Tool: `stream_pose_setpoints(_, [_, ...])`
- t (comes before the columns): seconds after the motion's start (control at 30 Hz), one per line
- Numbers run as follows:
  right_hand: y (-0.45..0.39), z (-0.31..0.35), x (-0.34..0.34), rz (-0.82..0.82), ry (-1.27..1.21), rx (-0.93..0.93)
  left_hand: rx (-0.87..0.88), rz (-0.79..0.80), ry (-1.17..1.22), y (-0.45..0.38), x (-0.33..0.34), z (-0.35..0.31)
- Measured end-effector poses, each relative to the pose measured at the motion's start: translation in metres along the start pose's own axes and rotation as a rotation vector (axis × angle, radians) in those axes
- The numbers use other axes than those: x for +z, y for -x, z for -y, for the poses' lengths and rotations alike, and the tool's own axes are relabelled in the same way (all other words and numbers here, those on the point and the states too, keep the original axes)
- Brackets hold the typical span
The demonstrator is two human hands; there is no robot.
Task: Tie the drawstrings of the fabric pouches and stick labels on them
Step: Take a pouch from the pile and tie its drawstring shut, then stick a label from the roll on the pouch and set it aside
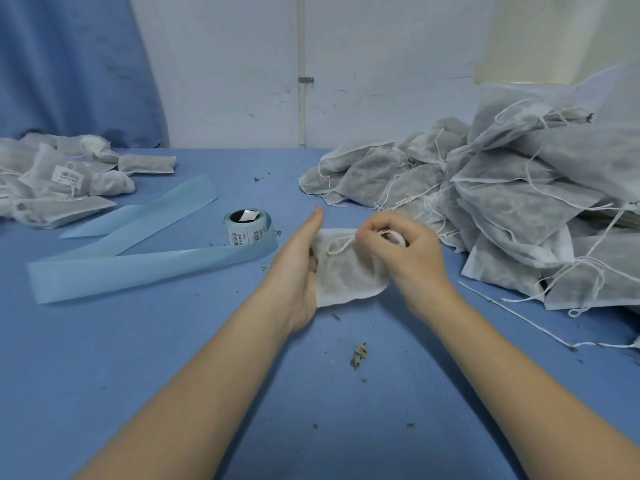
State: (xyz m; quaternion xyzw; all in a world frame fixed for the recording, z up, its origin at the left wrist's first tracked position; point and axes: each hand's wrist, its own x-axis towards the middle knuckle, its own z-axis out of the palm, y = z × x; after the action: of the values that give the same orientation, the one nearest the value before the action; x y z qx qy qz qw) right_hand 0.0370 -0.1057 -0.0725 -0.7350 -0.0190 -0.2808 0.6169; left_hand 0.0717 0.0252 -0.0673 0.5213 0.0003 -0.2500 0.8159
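Your left hand [298, 268] cups the left edge of the pouch [346, 271], thumb straight up and fingers curled behind the fabric, while your right hand [401, 247] is curled over its far right corner, fingertips pinching the drawstring [341, 244], which loops across the top of the pouch. You look to be in the tying step: the string is gathered but the knot is not visibly closed, so the next move likely calls for pulling the loop snug while your left hand steadies the pouch. It sits between your hands, just above the blue table [173, 358]. The label roll [246, 227] stands just to the left, its backing strip [138, 268] trailing left. Untied pouches [502, 188] pile at the right; labelled ones [65, 178] lie far left.
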Motion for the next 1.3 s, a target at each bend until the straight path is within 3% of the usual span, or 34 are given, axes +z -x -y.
stream_pose_setpoints(0.27, [-0.002,-0.007,0.000,-0.013,0.122,-0.032,0.225,-0.055,-0.052,-0.001,-0.006,-0.002])
stream_pose_setpoints(0.47, [-0.018,-0.004,0.018,0.088,0.119,-0.017,0.231,-0.209,0.017,-0.004,-0.017,-0.018])
stream_pose_setpoints(0.53, [-0.028,-0.005,0.030,0.146,0.077,0.070,0.264,-0.302,0.043,-0.007,-0.026,-0.026])
stream_pose_setpoints(0.67, [-0.047,-0.015,0.061,0.233,-0.346,0.383,0.374,-0.522,0.102,-0.011,-0.052,-0.046])
stream_pose_setpoints(0.73, [-0.052,-0.026,0.075,0.292,-0.100,0.364,0.404,-0.557,0.205,-0.011,-0.066,-0.058])
stream_pose_setpoints(0.83, [-0.054,-0.036,0.093,0.433,0.333,0.187,0.426,-0.567,0.312,-0.010,-0.082,-0.069])
stream_pose_setpoints(1.0, [-0.066,-0.038,0.114,0.497,0.385,0.123,0.420,-0.594,0.344,-0.010,-0.090,-0.074])
stream_pose_setpoints(1.3, [-0.068,-0.039,0.142,0.336,0.438,0.134,0.424,-0.693,0.251,-0.016,-0.087,-0.068])
